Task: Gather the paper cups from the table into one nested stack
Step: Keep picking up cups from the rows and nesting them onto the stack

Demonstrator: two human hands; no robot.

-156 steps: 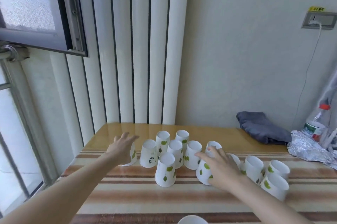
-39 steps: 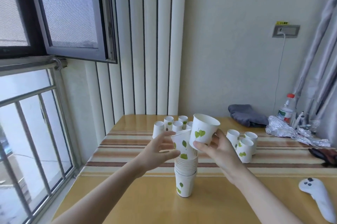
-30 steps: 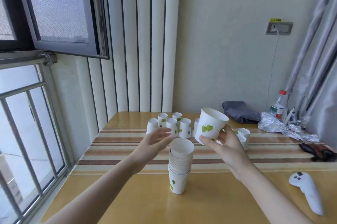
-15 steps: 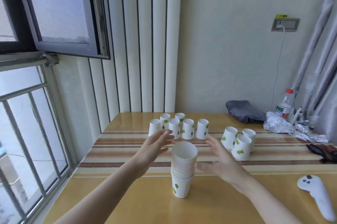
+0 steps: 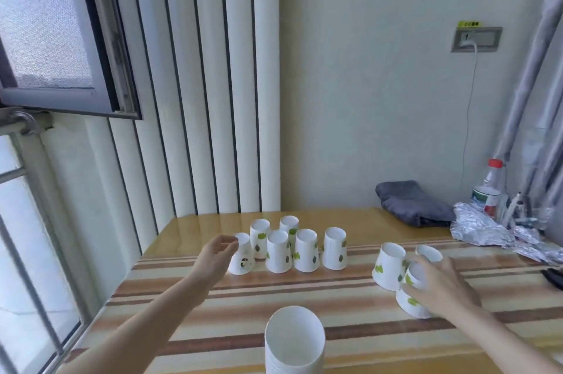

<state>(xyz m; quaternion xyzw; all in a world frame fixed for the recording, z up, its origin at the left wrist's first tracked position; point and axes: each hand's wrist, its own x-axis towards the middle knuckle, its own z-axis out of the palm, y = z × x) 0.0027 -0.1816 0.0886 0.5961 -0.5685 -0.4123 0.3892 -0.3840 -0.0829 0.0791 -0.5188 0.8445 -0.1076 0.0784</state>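
White paper cups with green leaves stand upside down on the striped table (image 5: 335, 334). Several cups (image 5: 306, 254) form a cluster at the back left. The nested stack (image 5: 294, 343) stands open side up at the near edge, its lower part cut off by the frame. My left hand (image 5: 217, 254) is at the leftmost cup (image 5: 243, 262), fingers loosely curled against its side and holding nothing. On the right are three cups: a tall one (image 5: 388, 267), a far one (image 5: 428, 253) and a near one (image 5: 411, 302). My right hand (image 5: 441, 285) wraps around the near one.
A grey folded cloth (image 5: 411, 203) lies at the back right. Crumpled foil (image 5: 487, 230) and a plastic bottle (image 5: 489, 190) are beside it. A dark object (image 5: 553, 277) shows at the right edge. An open window (image 5: 61, 38) hangs over the table's left side.
Both hands left the stack and reached out, the left to the leftmost cup, the right onto the nearest right-hand cup. The view dropped closer to the table.
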